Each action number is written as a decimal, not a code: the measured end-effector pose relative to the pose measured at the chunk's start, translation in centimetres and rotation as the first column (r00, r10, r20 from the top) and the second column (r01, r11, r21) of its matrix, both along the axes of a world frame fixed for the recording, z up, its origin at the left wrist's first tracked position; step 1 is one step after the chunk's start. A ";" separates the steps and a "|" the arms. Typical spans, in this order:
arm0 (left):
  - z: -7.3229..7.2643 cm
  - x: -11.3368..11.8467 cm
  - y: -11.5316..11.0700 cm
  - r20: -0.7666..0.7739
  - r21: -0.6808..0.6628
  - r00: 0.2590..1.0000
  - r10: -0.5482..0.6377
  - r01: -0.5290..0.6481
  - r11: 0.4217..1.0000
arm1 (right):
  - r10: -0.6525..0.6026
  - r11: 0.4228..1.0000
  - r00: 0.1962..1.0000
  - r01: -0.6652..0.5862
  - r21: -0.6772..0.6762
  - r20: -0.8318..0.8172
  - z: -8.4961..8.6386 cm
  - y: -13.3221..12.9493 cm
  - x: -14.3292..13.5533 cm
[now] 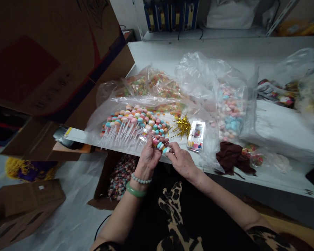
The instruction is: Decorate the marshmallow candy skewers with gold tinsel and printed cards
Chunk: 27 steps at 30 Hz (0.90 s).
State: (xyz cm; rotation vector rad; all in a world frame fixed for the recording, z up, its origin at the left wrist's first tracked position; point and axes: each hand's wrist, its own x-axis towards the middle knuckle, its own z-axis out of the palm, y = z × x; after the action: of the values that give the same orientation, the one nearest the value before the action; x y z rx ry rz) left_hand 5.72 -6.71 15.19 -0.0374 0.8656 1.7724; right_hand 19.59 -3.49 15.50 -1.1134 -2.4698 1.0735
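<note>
My left hand [149, 155] is closed around a candy skewer [161, 145], a row of pink, yellow, white and blue pieces that seems to be in a clear wrapper. At the skewer's right end, my right hand [182, 160] pinches it between thumb and fingers. Just beyond my left hand lies a pile of candy skewers [136, 116] in pastel colours, their white sticks pointing toward me. A bunch of gold twist ties [182, 127] sits to the right of the pile. Beside the ties is a small stack of printed clear bags [196, 136].
Behind the pile, a large clear bag [153, 82] holds orange and green candies. Pastel candies fill another bag [230, 111] at the right, near a dark brown cloth [229, 157]. A big cardboard box [54, 52] looms at the left. An open carton [102, 188] of wrapped candies stands below the table edge.
</note>
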 end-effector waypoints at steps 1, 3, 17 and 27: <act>0.0 0.2 0.0 0.014 -0.004 1.000 0.002 -0.002 1.000 | -0.008 1.000 0.999 0.008 0.026 -0.036 0.0 0.0 -0.1; 0.0 0.6 0.0 0.018 -0.020 1.000 0.005 -0.005 1.000 | 0.011 0.992 0.996 0.000 0.128 -0.089 -0.2 -0.1 -0.3; -0.1 1.2 -1.1 -0.209 -0.067 0.969 -0.133 0.122 0.990 | 0.202 0.916 0.979 -0.181 0.359 -0.023 -1.8 -0.8 -0.4; 0.3 -1.9 -1.1 -0.191 0.006 0.978 -0.085 0.088 0.996 | 0.042 0.998 0.953 -0.026 0.058 -0.301 -2.2 -0.3 -0.7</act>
State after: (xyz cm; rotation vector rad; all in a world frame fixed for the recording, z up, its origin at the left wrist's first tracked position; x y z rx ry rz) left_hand 3.84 -7.84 15.45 0.1799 0.9774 1.7194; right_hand 18.88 -3.82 13.32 -0.8232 -2.2680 1.0888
